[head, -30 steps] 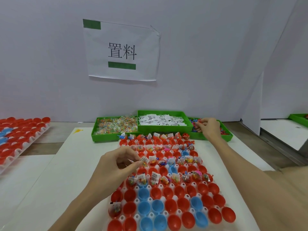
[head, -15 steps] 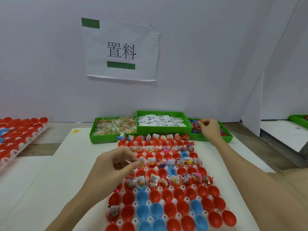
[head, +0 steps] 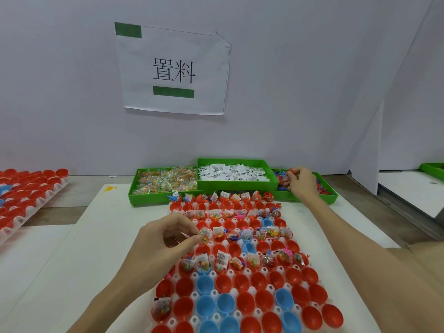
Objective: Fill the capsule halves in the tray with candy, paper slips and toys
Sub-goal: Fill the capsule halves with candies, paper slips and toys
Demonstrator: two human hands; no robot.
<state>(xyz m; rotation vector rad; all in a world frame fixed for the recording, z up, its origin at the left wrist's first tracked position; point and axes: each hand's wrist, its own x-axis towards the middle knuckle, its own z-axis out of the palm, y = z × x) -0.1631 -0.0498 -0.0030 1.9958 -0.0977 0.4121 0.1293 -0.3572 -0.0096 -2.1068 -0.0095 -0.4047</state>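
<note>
A white tray (head: 264,271) in front of me holds rows of red and blue capsule halves (head: 225,304); the far rows carry candy packets, slips and toys, the near rows are mostly bare. My left hand (head: 163,243) hovers over the tray's left side, fingertips pinched on a small candy packet (head: 205,235). My right hand (head: 301,182) reaches into the green toy bin (head: 329,195) at the back right and pinches a small red toy (head: 291,169). Green bins of candy (head: 165,181) and paper slips (head: 231,174) stand behind the tray.
A second tray of red and blue capsule halves (head: 26,195) lies at the far left. A paper sign (head: 173,70) hangs on the white wall. A white divider panel (head: 367,150) stands at the right, with another green bin (head: 432,169) beyond it.
My right hand has lifted slightly inside the toy bin with a red toy in its fingertips. My left hand stays over the tray with its packet.
</note>
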